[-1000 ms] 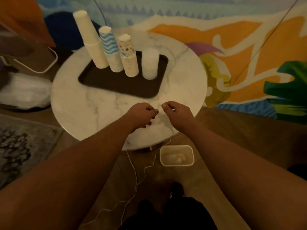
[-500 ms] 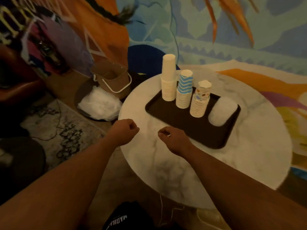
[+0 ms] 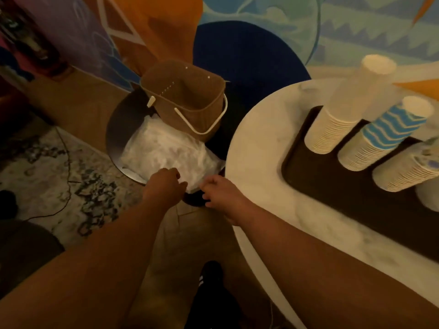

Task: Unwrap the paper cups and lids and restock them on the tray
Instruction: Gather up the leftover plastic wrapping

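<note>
A dark brown tray (image 3: 332, 186) on the round marble table (image 3: 256, 150) carries a plain cup stack (image 3: 332, 124), a blue-wave cup stack (image 3: 380, 138) and a patterned cup stack (image 3: 408, 172). A white stack of lids (image 3: 430, 198) shows at the right edge. Left of the table, a white plastic package (image 3: 166, 148) lies on a low dark round stand (image 3: 116, 134). My left hand (image 3: 164, 186) pinches the package's near edge. My right hand (image 3: 221, 193), fingers curled, is at the package's near right corner; its grip is hidden.
A brown basket (image 3: 187, 100) with a white handle stands behind the package on the same stand. A patterned rug (image 3: 47, 162) with a thin cable covers the floor at left. My dark shoe (image 3: 209, 281) is below, beside the table's edge.
My view has swung left and down from the tray. Both hands have moved off the marble table to the white package on the low stand.
</note>
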Demonstrator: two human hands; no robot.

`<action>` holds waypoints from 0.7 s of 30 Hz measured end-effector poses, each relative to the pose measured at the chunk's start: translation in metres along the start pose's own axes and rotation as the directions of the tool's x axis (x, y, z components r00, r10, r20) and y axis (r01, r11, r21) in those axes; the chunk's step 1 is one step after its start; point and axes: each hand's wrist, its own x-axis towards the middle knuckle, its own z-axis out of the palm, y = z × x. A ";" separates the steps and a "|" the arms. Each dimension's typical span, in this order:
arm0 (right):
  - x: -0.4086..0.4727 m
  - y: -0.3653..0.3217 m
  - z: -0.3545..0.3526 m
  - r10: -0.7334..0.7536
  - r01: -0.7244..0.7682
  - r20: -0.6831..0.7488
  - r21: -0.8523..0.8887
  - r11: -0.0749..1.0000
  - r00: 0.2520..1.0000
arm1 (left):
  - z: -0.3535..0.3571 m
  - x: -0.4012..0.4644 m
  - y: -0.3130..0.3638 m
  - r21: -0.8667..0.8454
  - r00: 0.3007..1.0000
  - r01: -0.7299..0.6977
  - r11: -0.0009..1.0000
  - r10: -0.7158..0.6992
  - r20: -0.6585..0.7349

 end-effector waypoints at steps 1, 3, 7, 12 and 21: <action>0.016 -0.004 0.010 0.061 -0.060 -0.022 0.041 0.997 0.998 | 0.005 0.014 -0.008 0.015 0.999 -0.038 0.999 0.038 0.034; 0.041 -0.009 0.023 0.165 -0.158 -0.069 0.102 0.982 0.984 | 0.016 0.038 -0.018 0.055 0.992 -0.101 0.993 0.096 0.082; 0.073 -0.010 0.030 0.253 -0.249 -0.142 0.046 0.967 0.957 | 0.034 0.071 -0.023 0.222 0.962 -0.266 0.938 0.243 0.124; 0.093 -0.009 0.032 0.335 -0.313 -0.190 0.139 0.940 0.923 | 0.044 0.083 -0.035 0.154 0.887 -0.450 0.879 0.461 -0.039; 0.113 -0.041 0.043 0.428 -0.299 -0.245 0.426 0.853 0.870 | 0.033 0.076 -0.059 -0.043 0.777 -0.581 0.813 0.538 -0.325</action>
